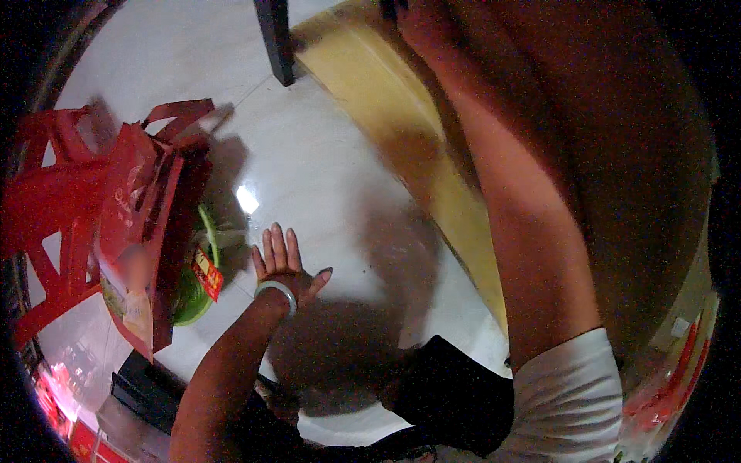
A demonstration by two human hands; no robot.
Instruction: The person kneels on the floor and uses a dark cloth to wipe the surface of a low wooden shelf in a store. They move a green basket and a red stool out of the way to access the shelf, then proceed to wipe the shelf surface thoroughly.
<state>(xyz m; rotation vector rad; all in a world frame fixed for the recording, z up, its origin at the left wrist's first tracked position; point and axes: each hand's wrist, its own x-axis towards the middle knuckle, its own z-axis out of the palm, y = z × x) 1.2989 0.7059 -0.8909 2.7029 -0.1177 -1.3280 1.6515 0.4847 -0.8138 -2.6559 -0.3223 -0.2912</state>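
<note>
My left hand (282, 262) is spread flat above the pale floor, fingers apart, with a light bangle (276, 292) on its wrist. It holds nothing. Just left of it sits a green round basket-like thing (191, 297) with a red and yellow tag (207, 272), partly hidden behind a red paper bag (133, 208). My right arm stretches far forward over a yellow panel (370, 89). At the top edge, my right hand (423, 29) is in shadow beside a small dark thing (391, 9); its fingers are too dim and cut off to read.
A red plastic stool (58, 197) stands at the left, behind the bag. Near the top, a dark furniture leg (275, 42) meets the floor. A large dark brown surface (633, 177) fills the right side. Red items in clear wrapping (664, 386) lie at lower right.
</note>
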